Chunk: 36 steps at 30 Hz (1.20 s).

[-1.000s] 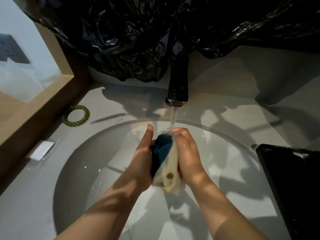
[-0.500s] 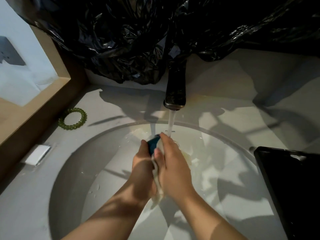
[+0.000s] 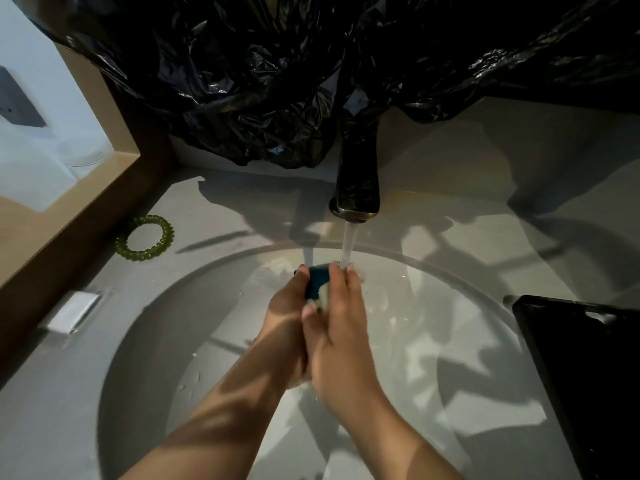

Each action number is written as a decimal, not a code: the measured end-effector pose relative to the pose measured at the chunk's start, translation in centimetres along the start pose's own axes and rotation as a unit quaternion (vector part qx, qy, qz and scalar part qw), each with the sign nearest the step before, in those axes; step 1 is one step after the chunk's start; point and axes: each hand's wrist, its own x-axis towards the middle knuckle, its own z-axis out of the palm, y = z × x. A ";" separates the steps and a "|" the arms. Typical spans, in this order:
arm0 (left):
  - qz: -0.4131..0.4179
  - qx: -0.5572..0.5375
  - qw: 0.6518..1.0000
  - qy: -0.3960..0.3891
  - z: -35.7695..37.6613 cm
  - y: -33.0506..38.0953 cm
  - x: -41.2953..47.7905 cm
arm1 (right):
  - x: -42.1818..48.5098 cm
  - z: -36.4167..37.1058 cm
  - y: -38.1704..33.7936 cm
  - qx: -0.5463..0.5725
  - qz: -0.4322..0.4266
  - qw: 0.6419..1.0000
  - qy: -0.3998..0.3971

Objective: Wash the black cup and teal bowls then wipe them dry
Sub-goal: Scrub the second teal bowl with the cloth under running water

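Head view: the left hand grips a teal bowl on edge over the sink, just beneath the faucet. The right hand clasps a pale cloth against the bowl, with the water stream striking its fingertips. The likeliest trouble is that the wet bowl slips from the left hand's grip and knocks the basin. Water deflected off the fingers could also splash the counter near the green hair tie.
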 end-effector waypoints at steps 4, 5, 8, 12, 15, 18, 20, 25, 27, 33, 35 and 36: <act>0.040 0.129 0.991 -0.020 -0.2 -0.8 0.1 | 1.7 -1.9 0.1 0.001 -0.008 1.000 0.022; 0.049 0.171 0.984 -0.018 -0.1 -0.9 0.2 | 2.6 -2.5 0.5 0.091 0.026 0.995 0.026; 0.018 0.217 0.976 -0.003 0.1 -0.6 0.3 | 4.0 -3.3 2.4 0.349 0.193 0.916 0.039; 0.032 0.126 0.991 0.021 -0.1 -0.3 0.5 | 3.3 -1.5 3.7 0.414 0.320 0.852 0.006; 0.053 0.080 0.994 0.048 -0.3 -0.9 0.8 | 2.6 -1.1 2.7 0.323 0.245 0.912 0.054; 0.036 0.020 0.998 0.056 -0.5 -1.1 1.2 | 0.8 -0.2 1.4 0.227 0.160 0.960 0.049; 0.016 0.005 0.998 0.062 -0.4 -1.1 1.1 | -0.3 0.3 0.8 0.144 0.079 0.986 0.032; -0.016 -0.081 0.992 0.094 -0.5 -0.7 1.4 | -0.4 0.4 1.8 0.026 -0.044 0.997 0.062; -0.031 -0.146 0.984 0.097 -0.7 -0.2 1.5 | -0.3 0.5 1.5 0.118 0.004 0.991 0.068; -0.061 -0.142 0.985 0.070 -0.6 0.0 1.8 | 2.3 -1.3 2.8 0.505 0.244 0.827 0.053; -0.074 -0.109 0.990 0.056 -0.5 0.2 1.8 | 3.3 -2.7 3.2 0.475 0.266 0.836 0.070; -0.073 -0.089 0.992 0.060 -0.5 0.2 1.9 | 3.6 -2.7 3.6 0.438 0.252 0.859 0.088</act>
